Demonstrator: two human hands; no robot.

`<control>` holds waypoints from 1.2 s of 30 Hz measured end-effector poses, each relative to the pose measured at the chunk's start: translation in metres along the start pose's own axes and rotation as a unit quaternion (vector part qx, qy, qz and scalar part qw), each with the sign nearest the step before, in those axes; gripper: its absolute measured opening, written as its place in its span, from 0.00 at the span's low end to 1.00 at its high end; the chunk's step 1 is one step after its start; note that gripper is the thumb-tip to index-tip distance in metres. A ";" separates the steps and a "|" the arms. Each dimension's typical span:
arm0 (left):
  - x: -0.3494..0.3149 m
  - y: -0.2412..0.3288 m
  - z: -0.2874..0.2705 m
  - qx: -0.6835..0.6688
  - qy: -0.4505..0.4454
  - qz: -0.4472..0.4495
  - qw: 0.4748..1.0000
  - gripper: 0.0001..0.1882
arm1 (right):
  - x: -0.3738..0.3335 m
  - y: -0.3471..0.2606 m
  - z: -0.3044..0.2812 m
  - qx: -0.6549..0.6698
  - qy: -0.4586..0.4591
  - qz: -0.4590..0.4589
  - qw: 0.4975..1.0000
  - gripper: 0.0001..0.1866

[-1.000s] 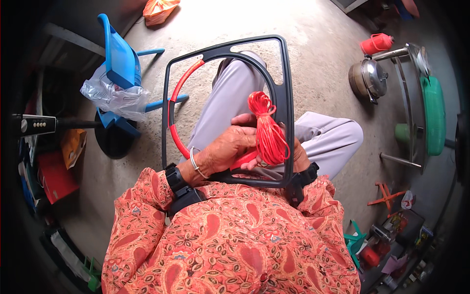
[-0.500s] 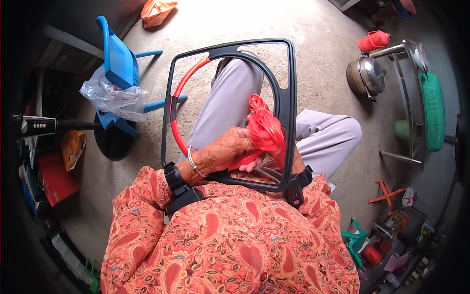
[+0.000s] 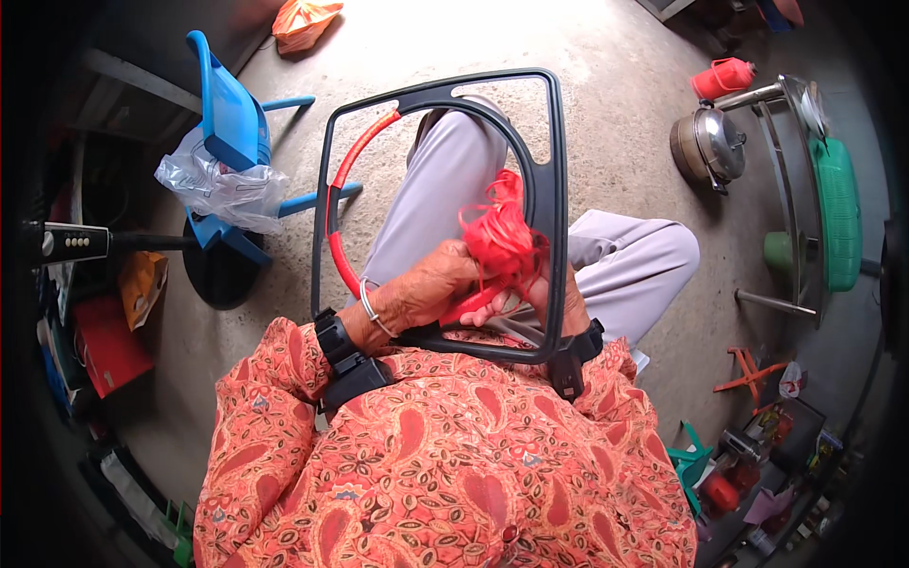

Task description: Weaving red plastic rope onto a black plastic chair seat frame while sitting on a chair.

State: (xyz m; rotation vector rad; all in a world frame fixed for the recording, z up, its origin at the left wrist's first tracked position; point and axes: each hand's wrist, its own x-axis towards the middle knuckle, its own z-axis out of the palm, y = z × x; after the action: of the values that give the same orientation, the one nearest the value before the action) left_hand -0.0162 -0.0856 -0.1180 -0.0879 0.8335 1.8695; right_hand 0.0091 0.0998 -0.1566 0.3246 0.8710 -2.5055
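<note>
A black square plastic frame [image 3: 556,189] with a round inner ring stands tilted on my lap. Red strip covers the ring's left arc [image 3: 365,142] in two stretches and shows again at its lower part. My left hand [image 3: 445,282] is closed at a loose bundle of red plastic twine [image 3: 500,241], gripping its strands. From under the frame's right side comes my right hand [image 3: 530,295], its fingers curled at the red-wrapped lower part of the ring, just below the bundle. The bundle partly hides both hands' fingers.
At left stands a blue chair [image 3: 230,123] with a clear plastic bag [image 3: 222,189] over it. A lidded steel pot [image 3: 712,147], a red flask [image 3: 724,79] and a metal rack with a green basket [image 3: 838,213] are at right. An orange bag [image 3: 305,21] lies far off.
The twine bundle has shifted slightly left and loosened, with strands now fanning out. My left hand has turned, its fingers more curled. The frame has tilted a little to the left.
</note>
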 end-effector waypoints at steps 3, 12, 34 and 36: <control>0.000 0.003 -0.005 -0.067 -0.022 -0.005 0.997 0.13 | 0.011 -0.020 -0.010 0.026 0.121 -0.080 0.989 0.25; -0.001 0.006 -0.017 -0.084 -0.020 0.039 0.996 0.10 | -0.076 -0.112 -0.037 0.214 -0.052 -0.195 0.956 0.19; 0.006 0.017 -0.008 -0.048 0.061 0.033 0.996 0.12 | -0.271 -0.112 -0.154 0.011 0.199 -0.327 0.924 0.18; 0.004 0.015 -0.009 -0.054 0.054 0.043 0.996 0.12 | -0.239 -0.118 -0.124 0.012 0.188 -0.321 0.928 0.16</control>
State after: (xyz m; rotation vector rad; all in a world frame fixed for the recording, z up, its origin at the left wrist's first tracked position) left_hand -0.0330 -0.0907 -0.1189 -0.2240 0.8207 2.0048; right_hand 0.1653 0.3432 -0.1040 0.6284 1.2599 -3.1146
